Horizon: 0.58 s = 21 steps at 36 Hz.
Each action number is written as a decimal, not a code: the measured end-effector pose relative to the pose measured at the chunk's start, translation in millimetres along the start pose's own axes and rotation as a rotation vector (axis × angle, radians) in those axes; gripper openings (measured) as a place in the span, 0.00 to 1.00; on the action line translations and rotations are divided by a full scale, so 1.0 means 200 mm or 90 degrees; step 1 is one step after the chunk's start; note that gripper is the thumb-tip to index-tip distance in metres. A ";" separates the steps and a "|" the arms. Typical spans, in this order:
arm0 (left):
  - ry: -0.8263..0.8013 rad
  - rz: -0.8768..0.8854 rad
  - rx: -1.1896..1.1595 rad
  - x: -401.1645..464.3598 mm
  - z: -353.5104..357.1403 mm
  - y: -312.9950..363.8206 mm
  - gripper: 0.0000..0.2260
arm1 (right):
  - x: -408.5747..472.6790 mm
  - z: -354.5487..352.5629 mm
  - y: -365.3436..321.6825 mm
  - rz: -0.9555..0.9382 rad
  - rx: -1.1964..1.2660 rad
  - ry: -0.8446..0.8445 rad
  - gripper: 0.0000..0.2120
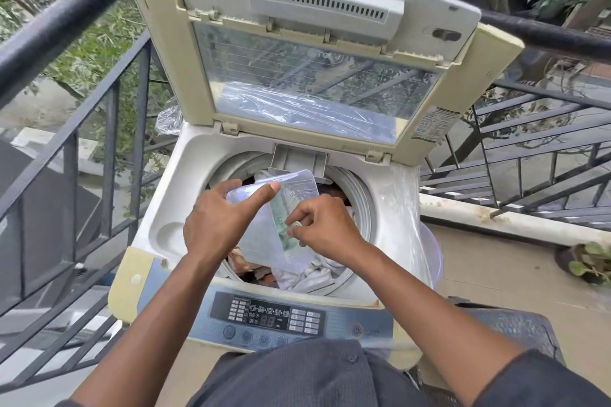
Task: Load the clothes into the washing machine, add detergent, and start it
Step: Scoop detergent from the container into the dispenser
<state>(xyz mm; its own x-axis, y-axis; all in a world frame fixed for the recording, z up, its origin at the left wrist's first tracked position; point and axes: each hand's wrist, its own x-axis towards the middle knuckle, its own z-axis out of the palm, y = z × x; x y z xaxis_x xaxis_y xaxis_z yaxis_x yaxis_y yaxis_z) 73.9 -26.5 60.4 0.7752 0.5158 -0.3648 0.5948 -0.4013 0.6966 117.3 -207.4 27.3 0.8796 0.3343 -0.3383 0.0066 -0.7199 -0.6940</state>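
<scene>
Holding pouch (pixel 281 225) over washer (pixel 172 208) drum, lid up.
I'm gripping it with left hand (pixel 215 225); right hand (pixel 325 225) fingers pinching its edge above clothes (pixel 310 274).

Clothes (pixel 310 274) lie in the drum (pixel 360 208); the lid (pixel 317 53) stands behind, the control panel (pixel 267 315) in front.

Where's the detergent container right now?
Centre of the head view: the clear container is held in the left hand over the clothes-filled drum; the right hand reaches inside.
</scene>
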 end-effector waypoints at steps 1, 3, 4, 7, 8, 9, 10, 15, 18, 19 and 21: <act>0.004 0.000 0.002 0.00 0.00 0.00 0.49 | -0.01 0.00 0.00 0.013 0.030 -0.003 0.04; 0.013 0.001 0.009 -0.01 0.01 0.00 0.51 | -0.01 0.02 -0.01 0.035 0.075 -0.006 0.04; 0.018 0.001 0.016 -0.01 0.01 0.01 0.51 | -0.01 0.03 -0.01 0.045 0.090 -0.006 0.04; 0.039 0.004 0.050 -0.01 0.02 0.02 0.51 | -0.02 0.07 -0.04 0.065 0.135 -0.003 0.07; 0.046 0.007 0.061 -0.01 0.03 0.02 0.52 | -0.02 0.08 -0.04 0.070 0.150 0.000 0.10; 0.053 0.011 0.070 -0.01 0.03 0.03 0.52 | -0.02 0.10 -0.05 0.074 0.163 0.003 0.11; 0.058 0.015 0.078 -0.01 0.03 0.03 0.52 | -0.02 0.11 -0.06 0.078 0.176 0.007 0.13; 0.069 0.017 0.084 0.00 0.01 0.02 0.52 | -0.01 0.14 -0.07 0.107 0.258 0.003 0.10; 0.068 0.013 0.085 0.00 0.00 0.02 0.53 | 0.00 0.15 -0.07 0.125 0.310 -0.003 0.08; 0.069 0.015 0.085 0.00 0.00 0.02 0.53 | 0.00 0.15 -0.07 0.132 0.328 -0.003 0.07; 0.069 0.017 0.084 0.01 0.00 0.02 0.53 | 0.00 0.15 -0.07 0.146 0.365 0.002 0.07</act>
<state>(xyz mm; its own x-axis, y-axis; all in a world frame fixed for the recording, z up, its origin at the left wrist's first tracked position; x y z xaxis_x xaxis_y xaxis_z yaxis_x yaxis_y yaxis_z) 76.9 -27.7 61.7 0.7677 0.5794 -0.2736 0.6028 -0.5082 0.6151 103.4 -178.1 17.7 0.8300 0.2077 -0.5176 -0.4380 -0.3316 -0.8355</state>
